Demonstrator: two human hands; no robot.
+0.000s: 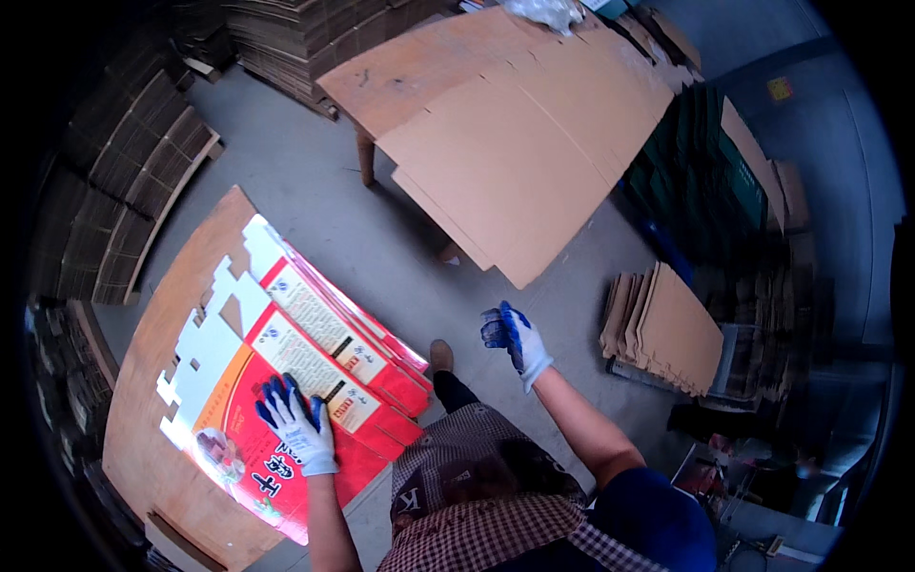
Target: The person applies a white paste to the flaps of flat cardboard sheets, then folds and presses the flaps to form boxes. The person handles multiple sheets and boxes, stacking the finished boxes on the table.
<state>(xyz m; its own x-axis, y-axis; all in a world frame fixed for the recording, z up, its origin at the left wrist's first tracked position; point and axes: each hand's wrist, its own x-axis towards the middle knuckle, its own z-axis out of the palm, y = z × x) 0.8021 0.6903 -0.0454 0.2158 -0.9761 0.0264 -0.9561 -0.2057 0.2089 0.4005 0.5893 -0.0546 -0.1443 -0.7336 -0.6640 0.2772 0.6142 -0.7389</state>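
The left hand, in a white glove with blue fingers, is lying flat and spread on the top sheet of a stack of red printed carton blanks, pressing rather than gripping; the stack is resting on a low wooden board. The right hand, gloved alike, is hanging in the air well to the right of the stack, fingers curled and holding nothing that shows; whether it is fully closed I cannot tell. All the red blanks in view are lying flat and unfolded, fanned at their upper edge, so the work appears to be at an early or middle point; none is standing as a made box. Beyond the stack, plain brown cardboard sheets are lying across a wooden table; to the right of the stack, past the raised hand, a small pile of brown blanks is sitting on the floor; no container is showing any contents.
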